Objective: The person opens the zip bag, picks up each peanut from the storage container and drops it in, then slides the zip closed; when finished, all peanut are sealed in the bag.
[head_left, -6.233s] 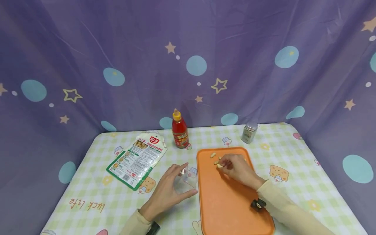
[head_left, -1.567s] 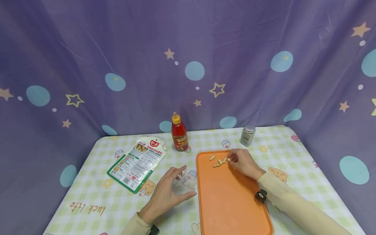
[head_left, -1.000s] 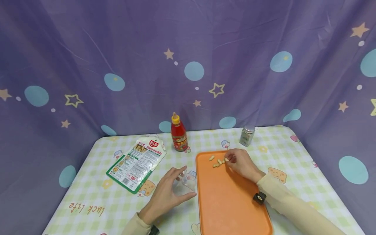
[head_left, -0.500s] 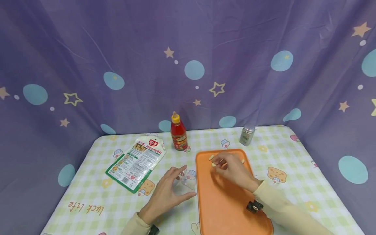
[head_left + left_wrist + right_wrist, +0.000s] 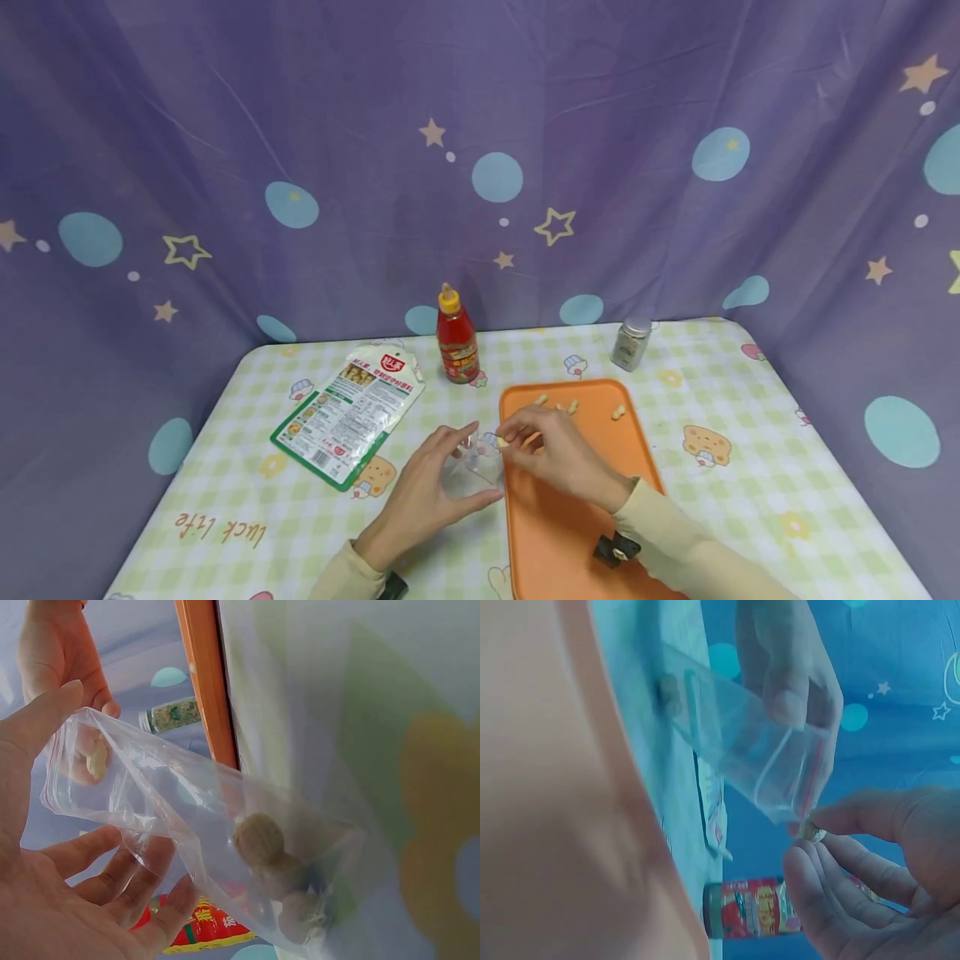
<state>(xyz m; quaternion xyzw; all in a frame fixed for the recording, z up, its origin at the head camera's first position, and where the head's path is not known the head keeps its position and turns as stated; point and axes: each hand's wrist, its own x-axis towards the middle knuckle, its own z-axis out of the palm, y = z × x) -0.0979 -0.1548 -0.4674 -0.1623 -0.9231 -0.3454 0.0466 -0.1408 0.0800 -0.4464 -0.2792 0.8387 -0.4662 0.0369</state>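
- One peanut (image 5: 813,831) is now at the mouth of my clear bag (image 5: 172,795); half a second ago my right hand (image 5: 551,454) had it over the tray (image 5: 555,533).
- That puts the work, as I judge it, between carrying and letting go: the peanut looks just beside the red-striped mouth, and I cannot tell whether any of it is past the edge.
- Other peanuts (image 5: 259,838) lie low in the bag; I cannot count them through the film. A few more remain at the tray's far end, so filling seems only partly done.
- My right thumb and fingertips pinch the peanut, and my forearm slants across the tray.
- My left hand (image 5: 423,487) stays where it was, just left of the tray, holding the bag with thumb and fingers spread wide in a bent C.
- The bag tilts, its mouth up towards my right hand.
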